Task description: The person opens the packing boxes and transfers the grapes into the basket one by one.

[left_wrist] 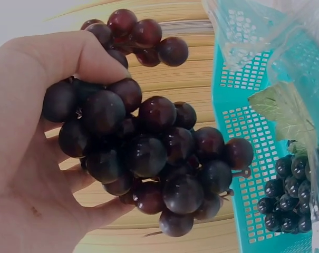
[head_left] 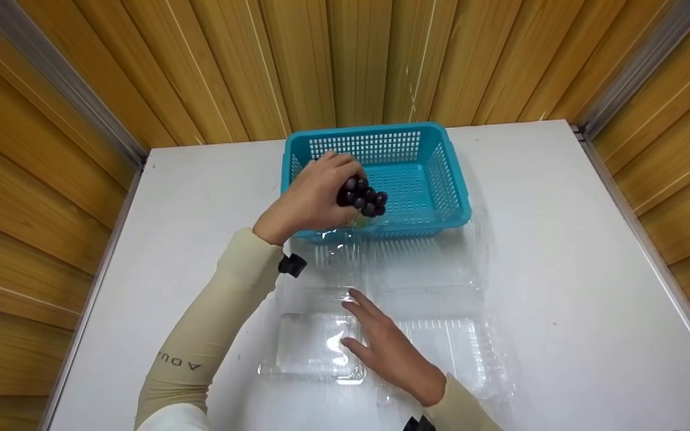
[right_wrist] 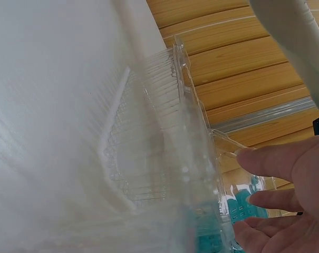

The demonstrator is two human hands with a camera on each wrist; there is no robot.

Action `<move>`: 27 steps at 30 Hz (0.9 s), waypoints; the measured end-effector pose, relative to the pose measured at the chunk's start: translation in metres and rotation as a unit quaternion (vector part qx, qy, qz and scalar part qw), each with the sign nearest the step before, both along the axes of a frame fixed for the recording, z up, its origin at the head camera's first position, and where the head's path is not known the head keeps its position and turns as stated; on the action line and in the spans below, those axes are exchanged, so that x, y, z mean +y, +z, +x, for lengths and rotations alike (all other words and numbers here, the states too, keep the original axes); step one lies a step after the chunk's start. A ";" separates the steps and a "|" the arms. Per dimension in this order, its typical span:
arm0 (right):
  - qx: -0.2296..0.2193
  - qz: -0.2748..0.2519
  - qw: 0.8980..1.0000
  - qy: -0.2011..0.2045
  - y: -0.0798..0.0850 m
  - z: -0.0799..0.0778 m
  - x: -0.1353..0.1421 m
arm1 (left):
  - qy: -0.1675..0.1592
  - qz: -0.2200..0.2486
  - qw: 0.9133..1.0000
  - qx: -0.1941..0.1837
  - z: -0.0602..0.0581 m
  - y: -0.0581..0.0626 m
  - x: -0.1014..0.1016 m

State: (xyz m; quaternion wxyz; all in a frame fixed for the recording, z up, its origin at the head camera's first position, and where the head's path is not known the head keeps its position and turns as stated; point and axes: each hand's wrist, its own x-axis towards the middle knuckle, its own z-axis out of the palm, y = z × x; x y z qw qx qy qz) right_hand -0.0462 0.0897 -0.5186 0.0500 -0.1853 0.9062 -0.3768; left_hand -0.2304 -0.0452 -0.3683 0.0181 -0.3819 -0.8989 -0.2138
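Note:
My left hand (head_left: 315,194) grips a bunch of dark grapes (head_left: 366,197) over the left part of the turquoise basket (head_left: 459,179). In the left wrist view the bunch of grapes (left_wrist: 164,147) hangs from the thumb and fingers. More dark grapes (left_wrist: 288,192) and a green leaf (left_wrist: 278,108) show inside the basket. My right hand (head_left: 390,350) has its fingers extended over two clear plastic clamshell containers, one on the left (head_left: 306,347) and one on the right (head_left: 441,344). In the right wrist view its fingertips are at a container's edge; whether they touch I cannot tell.
The containers' raised lids (head_left: 423,263) stand against the basket's near side. All rest on a white table (head_left: 560,287). Wood-patterned panels (head_left: 357,60) enclose the table at the back and on both sides.

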 end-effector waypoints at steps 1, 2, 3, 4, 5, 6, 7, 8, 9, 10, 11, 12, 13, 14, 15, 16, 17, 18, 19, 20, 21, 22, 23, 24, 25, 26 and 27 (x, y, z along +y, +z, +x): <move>-0.001 -0.001 1.000 0.000 0.000 0.000 0.000 | 0.003 -0.001 1.000 -0.001 -0.001 -0.001 0.001; -0.004 -0.002 1.000 -0.001 0.000 0.000 0.000 | 0.004 0.000 1.000 -0.001 -0.002 -0.001 0.003; -0.004 -0.003 1.000 -0.001 0.000 0.001 0.000 | 0.007 0.000 1.000 -0.001 -0.004 -0.002 0.004; -0.003 -0.002 1.000 -0.002 0.000 0.001 0.000 | 0.008 0.000 1.000 -0.001 -0.005 -0.002 0.006; -0.001 -0.003 1.000 -0.002 0.000 0.001 -0.001 | 0.009 0.003 1.000 -0.002 -0.007 -0.003 0.007; 0.001 -0.003 1.000 -0.002 0.000 0.001 -0.001 | 0.009 0.005 1.000 -0.001 -0.009 -0.004 0.008; 0.003 -0.003 1.000 -0.002 0.000 0.001 0.000 | 0.009 0.007 1.000 -0.001 -0.010 -0.004 0.010; 0.006 -0.003 1.000 -0.002 0.000 0.001 0.000 | 0.008 0.007 1.000 0.001 -0.012 -0.005 0.011; 0.009 -0.004 1.000 -0.002 0.000 0.001 0.000 | 0.008 0.006 1.000 0.001 -0.013 -0.006 0.013; 0.012 -0.004 1.000 -0.003 0.000 0.001 0.000 | 0.007 0.006 1.000 0.002 -0.014 -0.006 0.014; 0.015 -0.004 1.000 -0.003 0.001 0.000 0.000 | 0.007 0.005 1.000 0.003 -0.016 -0.007 0.015; 0.016 -0.004 1.000 -0.003 0.001 0.000 0.000 | 0.008 0.004 1.000 0.001 -0.017 -0.007 0.016; 0.018 -0.004 1.000 -0.002 0.001 0.000 0.000 | 0.008 0.002 1.000 0.000 -0.018 -0.008 0.017; 0.019 -0.004 1.000 -0.001 0.001 0.000 0.000 | 0.009 0.000 1.000 -0.002 -0.019 -0.008 0.018; 0.020 -0.004 1.000 -0.001 0.001 0.000 0.000 | 0.011 -0.001 1.000 -0.005 -0.019 -0.008 0.019; 0.020 -0.004 1.000 0.000 0.001 0.000 0.000 | 0.012 -0.001 1.000 -0.008 -0.020 -0.009 0.020; 0.021 -0.005 1.000 0.001 0.001 0.000 0.000 | 0.014 -0.002 1.000 -0.012 -0.021 -0.009 0.021; 0.022 -0.005 1.000 0.002 0.001 0.000 0.000 | 0.015 -0.003 1.000 -0.015 -0.021 -0.009 0.022; 0.021 -0.006 1.000 0.002 0.001 0.000 0.000 | 0.016 -0.004 1.000 -0.019 -0.022 -0.009 0.023; 0.021 -0.006 1.000 0.003 0.001 0.000 0.000 | 0.018 -0.005 1.000 -0.023 -0.023 -0.010 0.024; 0.020 -0.008 1.000 0.003 0.001 0.000 0.000 | 0.020 -0.005 0.999 -0.027 -0.024 -0.010 0.025; 0.020 -0.009 1.000 0.003 0.001 0.000 0.000 | 0.021 -0.003 0.999 -0.034 -0.025 -0.011 0.026; 0.019 -0.009 1.000 0.003 0.001 0.000 0.001 | 0.023 -0.003 0.999 -0.038 -0.026 -0.011 0.028; 0.018 -0.008 1.000 0.003 0.001 0.000 0.001 | 0.024 -0.002 0.999 -0.044 -0.027 -0.012 0.029; 0.016 -0.007 1.000 0.003 0.001 0.000 0.001 | 0.025 0.000 0.998 -0.050 -0.028 -0.013 0.030; 0.015 -0.006 1.000 0.003 0.001 0.000 0.001 | 0.025 0.001 0.998 -0.056 -0.029 -0.014 0.031; 0.013 -0.006 1.000 0.002 0.001 0.000 0.001 | 0.026 0.002 0.998 -0.062 -0.030 -0.015 0.032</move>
